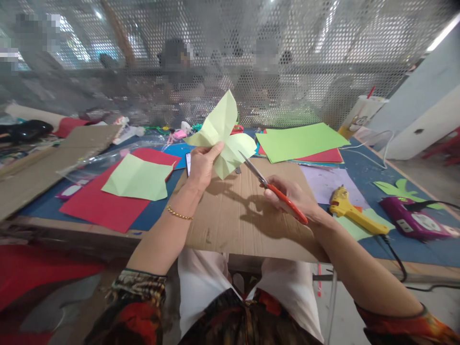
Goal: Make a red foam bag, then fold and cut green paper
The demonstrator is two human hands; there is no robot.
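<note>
Pinched between the thumb and fingers of my left hand (204, 163) is a pale green paper flower (224, 124) with pointed, creased petals, held up above the cardboard. My right hand (287, 194) is wrapped around the orange handles of a pair of scissors (255, 168). The metal blades point up and left, their tips at the flower's right petal. Whether the blades are cutting into the paper, I cannot tell. Below both hands lies a brown cardboard sheet (230, 225), with their shadows on it. Part of a phone (188, 163) shows behind my left hand.
Red paper (104, 206) and a pale green sheet (138, 177) lie at left. Bright green sheets (302, 140) are stacked at the back right. A yellow glue gun (355, 213), a purple power box (417, 218) with cables and a drink cup (362, 115) stand at right. Perforated metal mesh rises behind.
</note>
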